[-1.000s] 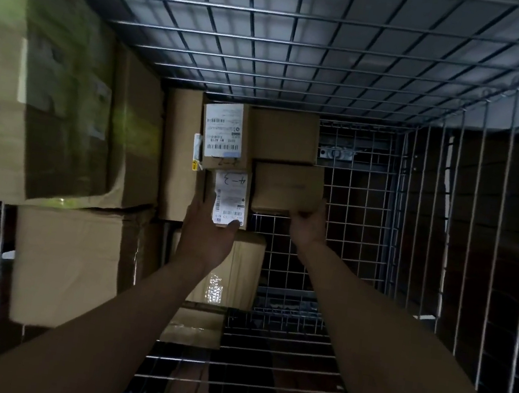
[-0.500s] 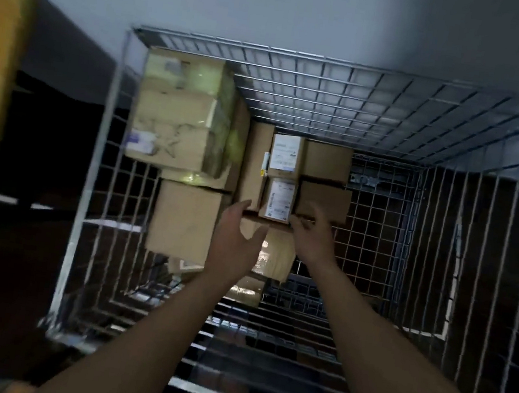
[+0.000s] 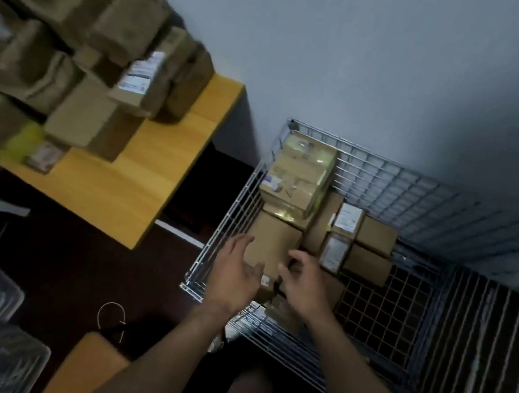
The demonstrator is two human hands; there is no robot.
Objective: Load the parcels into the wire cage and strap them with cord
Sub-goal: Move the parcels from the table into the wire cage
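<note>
Boxes (image 3: pixel 72 56) piled on the surface (image 3: pixel 141 180) are blurred and cut by the left and top edges. Labels (image 3: pixel 348 217) on the caged parcels are too small to read. The left hand (image 3: pixel 234 275) and right hand (image 3: pixel 302 284) hide the near end of one parcel (image 3: pixel 273 241); the wire cage (image 3: pixel 417 190) runs off the right edge

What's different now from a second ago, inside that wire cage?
Both hands drew back from deep in the wire cage: the left hand came off the small labelled box, the right hand off the plain brown box beside it. Both are open, holding nothing. The view swung left, showing a table with more parcels. The stacked boxes stayed put.
</note>
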